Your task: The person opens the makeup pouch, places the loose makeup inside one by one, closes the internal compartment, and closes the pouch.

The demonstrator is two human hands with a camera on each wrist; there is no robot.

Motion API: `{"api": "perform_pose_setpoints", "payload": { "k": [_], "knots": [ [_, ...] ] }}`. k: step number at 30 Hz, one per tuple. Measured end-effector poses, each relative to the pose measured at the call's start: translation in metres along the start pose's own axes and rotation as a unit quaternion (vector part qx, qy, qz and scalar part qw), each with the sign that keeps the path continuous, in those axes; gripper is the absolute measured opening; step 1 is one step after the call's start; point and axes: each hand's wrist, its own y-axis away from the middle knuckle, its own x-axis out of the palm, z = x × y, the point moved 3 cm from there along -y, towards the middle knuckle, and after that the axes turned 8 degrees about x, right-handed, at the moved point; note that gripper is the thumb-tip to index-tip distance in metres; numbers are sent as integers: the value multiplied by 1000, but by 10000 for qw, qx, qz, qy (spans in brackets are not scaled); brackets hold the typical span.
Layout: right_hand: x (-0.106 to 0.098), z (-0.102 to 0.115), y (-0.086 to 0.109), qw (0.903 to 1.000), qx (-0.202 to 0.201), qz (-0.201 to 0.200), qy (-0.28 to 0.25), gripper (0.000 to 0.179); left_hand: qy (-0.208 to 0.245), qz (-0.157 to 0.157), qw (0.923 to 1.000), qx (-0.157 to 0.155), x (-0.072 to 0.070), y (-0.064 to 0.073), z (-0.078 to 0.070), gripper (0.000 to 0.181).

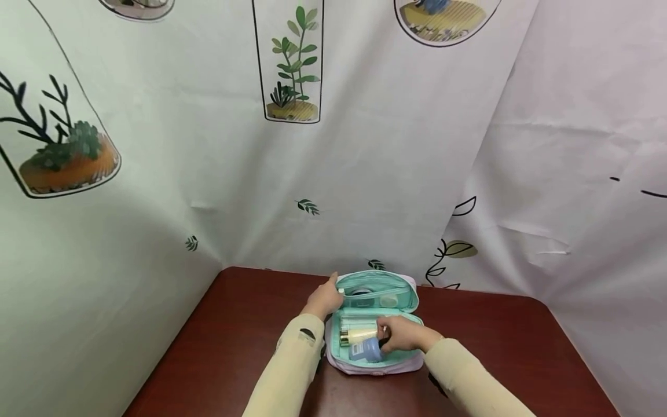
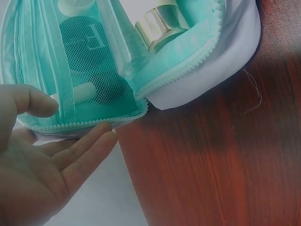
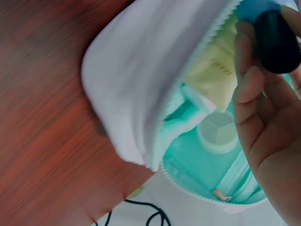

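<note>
A lilac cosmetic bag (image 1: 341,365) with a teal lining lies unzipped on the table, its lid (image 1: 414,295) raised at the back. My left hand (image 1: 324,298) holds the lid's left edge, the thumb on the inside and the fingers behind the zipper (image 2: 70,126). With its fingers round the black cap (image 3: 277,44), my right hand (image 1: 406,335) holds a blue bottle (image 1: 366,350) lying over the front of the bag. Behind the bottle rests a pale yellow tube (image 1: 363,335) with a gold cap (image 2: 164,29).
Behind the lid's mesh pocket (image 2: 110,56) sit a dark round item (image 2: 82,42), a white round item (image 3: 218,132) and a small white piece (image 2: 82,92). The reddish-brown table (image 1: 250,347) meets a printed white cloth (image 1: 365,174) at the back. A black cable (image 3: 148,204) shows beyond the table edge.
</note>
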Motion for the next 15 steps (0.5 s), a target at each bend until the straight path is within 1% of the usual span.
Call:
{"api": "perform_pose_setpoints", "payload": {
  "k": [2, 4, 7, 10, 15],
  "knots": [
    [1, -6, 2, 9999, 85, -41, 117, 27, 16, -2, 10000, 5, 3, -1, 0, 67],
    [-1, -10, 3, 9992, 118, -181, 323, 27, 53, -33, 10000, 41, 4, -3, -1, 68],
    [-6, -12, 0, 9968, 80, -464, 645, 25, -45, -71, 10000, 41, 0, -8, -2, 68],
    [-9, -11, -4, 9931, 23, -705, 936, 21, -74, -50, 10000, 22, -4, -11, -4, 68],
    [-3, -8, -7, 9827, -113, -960, 1578, 18, -9, -75, 9999, 71, -5, -12, -3, 68]
  ]
}}
